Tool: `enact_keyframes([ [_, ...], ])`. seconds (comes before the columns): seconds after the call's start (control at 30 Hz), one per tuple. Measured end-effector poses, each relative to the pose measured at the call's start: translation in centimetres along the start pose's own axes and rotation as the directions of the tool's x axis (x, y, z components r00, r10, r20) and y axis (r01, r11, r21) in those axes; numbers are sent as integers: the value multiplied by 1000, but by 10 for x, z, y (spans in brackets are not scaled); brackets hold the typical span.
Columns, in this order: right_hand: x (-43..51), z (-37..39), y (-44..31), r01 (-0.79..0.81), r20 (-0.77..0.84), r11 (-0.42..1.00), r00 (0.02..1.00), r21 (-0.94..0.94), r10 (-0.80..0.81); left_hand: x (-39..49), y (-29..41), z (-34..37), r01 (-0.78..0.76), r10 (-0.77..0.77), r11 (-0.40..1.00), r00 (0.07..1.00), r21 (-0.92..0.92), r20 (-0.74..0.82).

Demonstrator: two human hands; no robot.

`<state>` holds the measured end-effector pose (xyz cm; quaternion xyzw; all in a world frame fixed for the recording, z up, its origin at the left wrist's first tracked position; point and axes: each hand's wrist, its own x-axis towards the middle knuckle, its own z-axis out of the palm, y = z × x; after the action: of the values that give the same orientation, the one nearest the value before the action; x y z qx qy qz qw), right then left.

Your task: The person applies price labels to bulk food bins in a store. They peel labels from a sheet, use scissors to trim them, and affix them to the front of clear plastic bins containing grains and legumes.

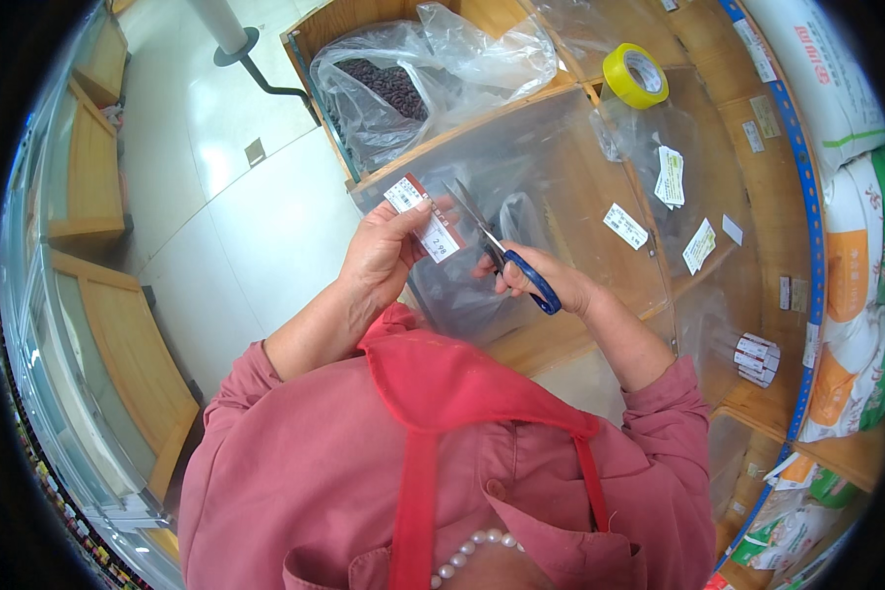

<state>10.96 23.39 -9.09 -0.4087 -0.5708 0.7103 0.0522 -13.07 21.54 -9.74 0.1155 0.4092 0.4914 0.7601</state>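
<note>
Pinched between thumb and fingers, a printed price label (438, 240) with a red band is in my left hand (387, 243). It bears writing and a printed code. A pair of scissors (493, 240) with dark blue handles is in my right hand (542, 276), fingers around the handles. The metal blades are parted and point up and left, just right of the label and apart from it. Below both hands lies the clear lid (487, 310) of a wooden bin. Another price label (625, 226) rests on this lid, to the right of the scissors.
A roll of yellow tape (636, 76), a stack of labels (670, 177), a smaller label pile (699, 246) and a label roll (756, 360) lie on the bins. Dark beans (387, 87) sit in an open plastic-lined bin. Packed sacks (848, 258) line the right side.
</note>
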Motion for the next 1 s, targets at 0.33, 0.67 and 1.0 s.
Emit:
enact_keyframes([
  [0.33, -1, -1, -1, -2, 31, 997, 1000, -80, 4, 0, -1, 0, 15, -15, 999, 1000, -45, 10],
  [0.67, -1, -3, 1, -116, 44, 980, 993, 161, 110, -2, -1, 3, 16, -15, 997, 1000, -73, 11],
  [1.0, 0, -2, 8, -38, -26, 998, 999, 44, 40, -1, -2, 1, 14, -12, 996, 1000, -93, 24],
])
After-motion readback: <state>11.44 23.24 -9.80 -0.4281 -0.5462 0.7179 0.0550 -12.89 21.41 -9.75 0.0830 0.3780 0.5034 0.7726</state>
